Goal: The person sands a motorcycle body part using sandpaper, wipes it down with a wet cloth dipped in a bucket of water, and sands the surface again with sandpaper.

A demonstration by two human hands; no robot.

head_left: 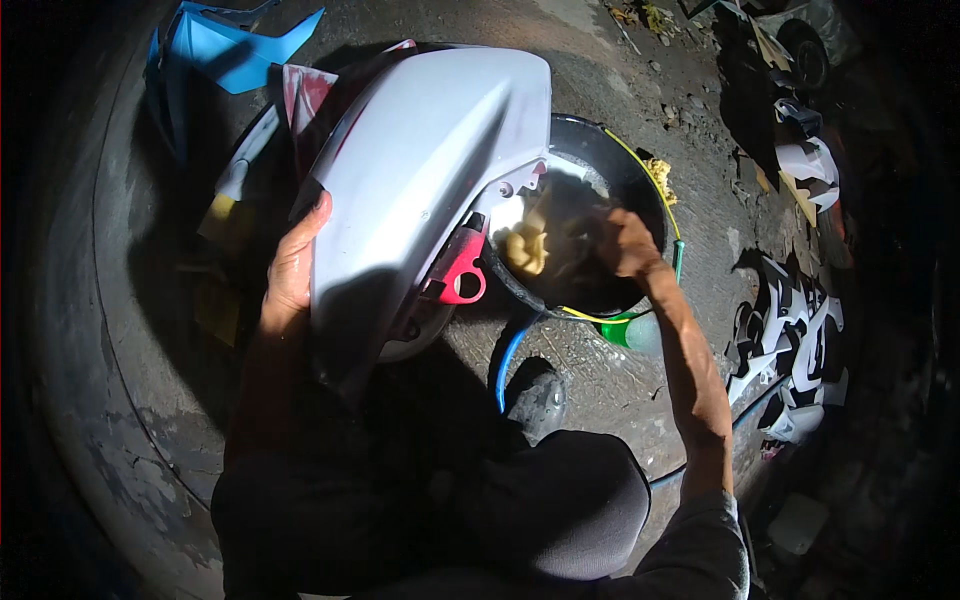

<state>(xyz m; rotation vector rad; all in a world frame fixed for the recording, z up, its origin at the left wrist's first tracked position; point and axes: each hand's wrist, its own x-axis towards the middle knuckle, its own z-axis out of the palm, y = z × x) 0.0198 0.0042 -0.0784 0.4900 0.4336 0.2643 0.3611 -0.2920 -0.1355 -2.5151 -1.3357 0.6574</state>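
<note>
A large white motorcycle fairing panel (430,130) stands tilted in front of me, its surface smooth with a long raised crease. My left hand (292,262) grips its left edge, thumb on the white face. Against its lower right side shows a pink-red bracket piece (463,265) with a round hole. My right hand (632,243) is bent down into a black bucket (655,190) to the right of the panel. Its fingers are smeared by motion, so I cannot tell what they hold. A crumpled yellowish cloth or sponge (526,248) lies in the bucket, left of that hand.
Light blue panels (235,52) lie at the far left, near a red-and-white piece (303,95). A green bottle (630,332) and a blue hose (512,362) are beside the bucket. White and black panels (795,340) lie on the concrete floor at right, with debris farther back.
</note>
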